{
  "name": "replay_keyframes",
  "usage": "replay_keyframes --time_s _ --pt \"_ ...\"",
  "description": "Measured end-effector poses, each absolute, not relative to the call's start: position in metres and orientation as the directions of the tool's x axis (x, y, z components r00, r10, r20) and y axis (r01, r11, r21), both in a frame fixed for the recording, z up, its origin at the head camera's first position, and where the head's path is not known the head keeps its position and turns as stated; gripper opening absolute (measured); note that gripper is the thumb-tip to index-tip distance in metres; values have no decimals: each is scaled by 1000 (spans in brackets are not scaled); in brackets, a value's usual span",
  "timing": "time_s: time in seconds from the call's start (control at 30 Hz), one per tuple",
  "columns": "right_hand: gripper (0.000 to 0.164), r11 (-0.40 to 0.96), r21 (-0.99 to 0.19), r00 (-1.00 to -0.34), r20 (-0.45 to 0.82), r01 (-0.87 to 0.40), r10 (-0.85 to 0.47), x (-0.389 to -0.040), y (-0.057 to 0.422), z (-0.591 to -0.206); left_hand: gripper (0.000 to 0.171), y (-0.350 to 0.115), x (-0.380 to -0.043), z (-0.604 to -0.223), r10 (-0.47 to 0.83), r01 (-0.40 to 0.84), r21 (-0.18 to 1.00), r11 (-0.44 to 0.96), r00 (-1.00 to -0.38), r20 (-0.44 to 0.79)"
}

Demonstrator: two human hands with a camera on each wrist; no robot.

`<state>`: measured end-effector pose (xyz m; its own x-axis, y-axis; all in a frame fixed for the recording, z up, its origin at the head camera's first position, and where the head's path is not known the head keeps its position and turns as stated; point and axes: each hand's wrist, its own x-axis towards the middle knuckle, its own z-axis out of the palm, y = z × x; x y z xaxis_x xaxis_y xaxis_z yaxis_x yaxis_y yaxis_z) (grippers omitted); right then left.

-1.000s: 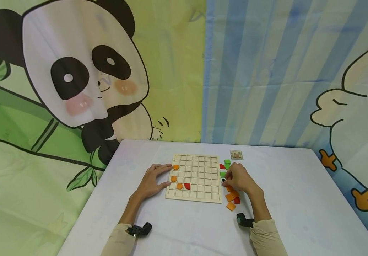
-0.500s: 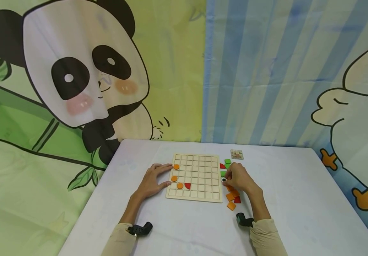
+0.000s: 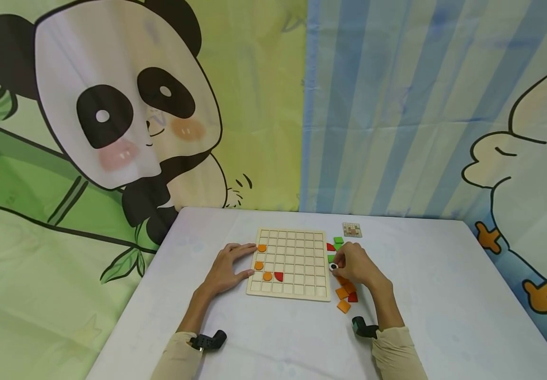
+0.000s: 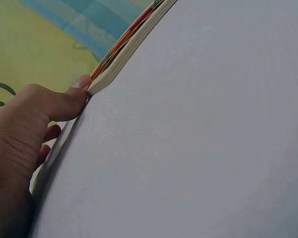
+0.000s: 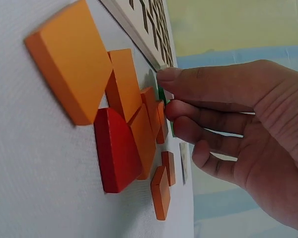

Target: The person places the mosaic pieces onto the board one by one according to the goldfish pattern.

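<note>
Clock read off the board, 12 = far side. Left hand (image 3: 226, 270) is resting at 9, fingers spread, nothing being pinched; the left edge of the grid board (image 3: 300, 259) is being touched by thumb and index fingertip. Board is lying flat on the table (image 3: 444, 295); being judged light, stiff, prone to skidding if bumped, best held by its edges. Orange discs (image 3: 259, 265) are being carried in its cells at 8, 9 and 10, a red quarter piece (image 3: 279, 276) at 7. Just outside the rim at 3, a black-and-white piece (image 3: 333, 267) is being pinched between thumb and index finger of the right hand (image 3: 356, 262); whether it is being lifted cannot be told. Being judged very light, hard, slightly slick, not fragile; opposite edges best taken by fingertips. Green tiles (image 3: 338, 240) are lying around 2 to 3, orange tiles (image 3: 343, 306) around 4.
</note>
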<state>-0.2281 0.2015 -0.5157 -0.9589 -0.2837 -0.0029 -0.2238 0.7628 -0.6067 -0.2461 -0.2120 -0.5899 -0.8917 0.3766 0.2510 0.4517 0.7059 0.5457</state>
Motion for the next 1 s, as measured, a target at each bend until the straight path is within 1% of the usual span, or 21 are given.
replay_keyframes --time_s 0.23,0.53,1.0 --pt "16 762 -609 -960 -3 -220 -279 -227 201 -515 69 -212 -246 -589 377 454 538 711 -891 254" --pt "17 740 -611 -944 39 -282 -328 -229 201 -515 68 -212 -245 -590 369 455 529 716 -890 267" --pt "17 727 -611 -934 60 -313 -351 -230 200 -517 69 -212 -245 -589 368 447 550 706 -894 255"
